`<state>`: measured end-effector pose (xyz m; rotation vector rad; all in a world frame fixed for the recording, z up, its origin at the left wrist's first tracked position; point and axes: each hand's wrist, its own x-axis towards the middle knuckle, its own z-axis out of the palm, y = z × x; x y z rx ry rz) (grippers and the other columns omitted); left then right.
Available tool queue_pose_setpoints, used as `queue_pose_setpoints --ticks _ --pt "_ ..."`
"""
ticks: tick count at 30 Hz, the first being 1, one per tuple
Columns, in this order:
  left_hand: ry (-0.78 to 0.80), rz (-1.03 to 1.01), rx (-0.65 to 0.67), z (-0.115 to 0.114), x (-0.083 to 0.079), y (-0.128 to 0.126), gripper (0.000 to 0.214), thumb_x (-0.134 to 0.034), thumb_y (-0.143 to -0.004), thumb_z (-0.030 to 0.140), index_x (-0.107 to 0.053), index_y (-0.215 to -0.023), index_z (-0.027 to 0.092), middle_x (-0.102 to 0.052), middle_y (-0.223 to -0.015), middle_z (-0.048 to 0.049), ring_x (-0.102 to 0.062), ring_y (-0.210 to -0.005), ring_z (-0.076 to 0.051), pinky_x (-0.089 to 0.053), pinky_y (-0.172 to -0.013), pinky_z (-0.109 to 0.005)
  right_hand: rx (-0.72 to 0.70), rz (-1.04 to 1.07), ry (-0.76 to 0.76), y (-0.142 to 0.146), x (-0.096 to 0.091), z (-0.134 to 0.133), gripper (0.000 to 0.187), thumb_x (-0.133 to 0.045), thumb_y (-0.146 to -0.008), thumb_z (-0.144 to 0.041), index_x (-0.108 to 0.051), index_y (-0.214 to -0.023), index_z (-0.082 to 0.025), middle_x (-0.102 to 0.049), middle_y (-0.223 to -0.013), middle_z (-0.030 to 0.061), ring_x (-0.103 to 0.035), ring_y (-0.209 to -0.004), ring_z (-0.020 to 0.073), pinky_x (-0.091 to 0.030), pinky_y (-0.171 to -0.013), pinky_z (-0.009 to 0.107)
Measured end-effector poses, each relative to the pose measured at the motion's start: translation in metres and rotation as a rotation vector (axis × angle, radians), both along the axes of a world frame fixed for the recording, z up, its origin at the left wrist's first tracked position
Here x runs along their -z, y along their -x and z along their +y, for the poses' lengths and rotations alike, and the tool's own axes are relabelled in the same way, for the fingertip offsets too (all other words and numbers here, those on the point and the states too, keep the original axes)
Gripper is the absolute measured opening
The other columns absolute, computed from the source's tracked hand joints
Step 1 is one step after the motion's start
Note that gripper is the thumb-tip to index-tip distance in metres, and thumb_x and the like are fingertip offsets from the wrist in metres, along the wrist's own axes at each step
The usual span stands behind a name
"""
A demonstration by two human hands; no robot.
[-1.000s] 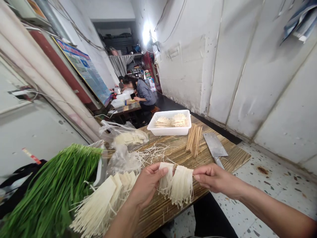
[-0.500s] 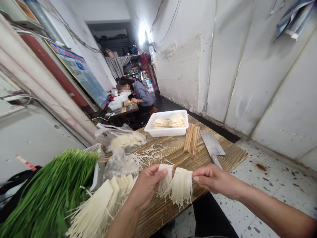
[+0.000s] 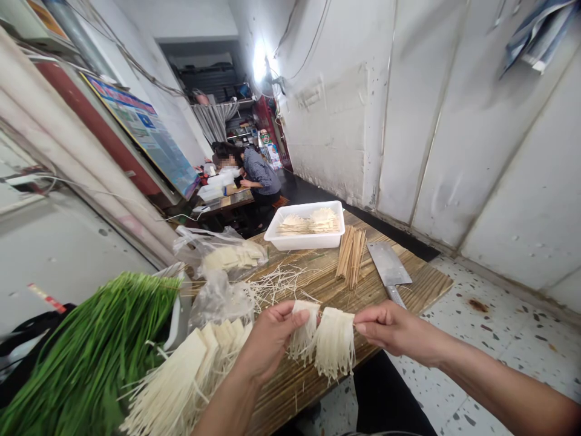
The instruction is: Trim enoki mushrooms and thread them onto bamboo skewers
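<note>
My left hand (image 3: pixel 275 336) is closed on a pale fringed sheet (image 3: pixel 305 327), which looks like bean curd skin cut into strips, with the thumb on its upper part. To the right, a second fringed bunch (image 3: pixel 334 342) hangs from a thin bamboo skewer. My right hand (image 3: pixel 385 326) pinches the skewer's end beside this bunch; most of the skewer is hidden by the sheets and fingers. Both bunches hang over the table's front edge. More fringed sheets (image 3: pixel 190 363) lie stacked left of my left forearm. Loose pale strands (image 3: pixel 281 284) are scattered on the wooden table (image 3: pixel 318 266).
A white tub (image 3: pixel 304 241) of skewered pieces stands at the back. Right of it lie bamboo skewers (image 3: pixel 351 257) and a cleaver (image 3: pixel 388 263). Green chives (image 3: pixel 100 339) and plastic bags (image 3: pixel 222 297) are at left. Another person (image 3: pixel 258 172) sits at a farther table.
Both hands keep their grip and hardly move. The fringed bunch by my right hand has shifted very slightly to the right.
</note>
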<state>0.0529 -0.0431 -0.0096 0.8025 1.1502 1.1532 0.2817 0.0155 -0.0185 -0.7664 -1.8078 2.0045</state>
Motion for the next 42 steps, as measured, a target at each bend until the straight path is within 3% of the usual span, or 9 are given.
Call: queue_pose_setpoints --ticks 30,42 --pt "0.003 -0.02 0.056 0.0011 0.0002 0.0001 0.024 -0.077 -0.067 0.032 -0.072 -0.08 0.013 -0.073 -0.076 -0.0063 -0.065 -0.068 -0.016 -0.049 -0.068 -0.026 0.005 -0.026 0.07 -0.0047 0.0035 -0.0003 0.034 -0.057 -0.084 -0.046 -0.056 -0.072 -0.014 -0.031 -0.052 -0.009 -0.016 -0.041 0.003 -0.007 -0.037 0.022" --pt "0.021 0.012 0.054 0.0017 -0.0017 -0.005 0.029 -0.08 -0.063 0.034 -0.074 -0.082 0.013 -0.073 -0.072 -0.0056 -0.062 -0.064 -0.015 -0.047 -0.066 -0.025 -0.002 -0.043 0.08 -0.0052 0.0017 -0.0004 0.032 -0.059 -0.083 -0.044 -0.053 -0.069 -0.015 -0.033 -0.054 -0.0083 -0.017 -0.041 0.0026 -0.008 -0.037 0.021"
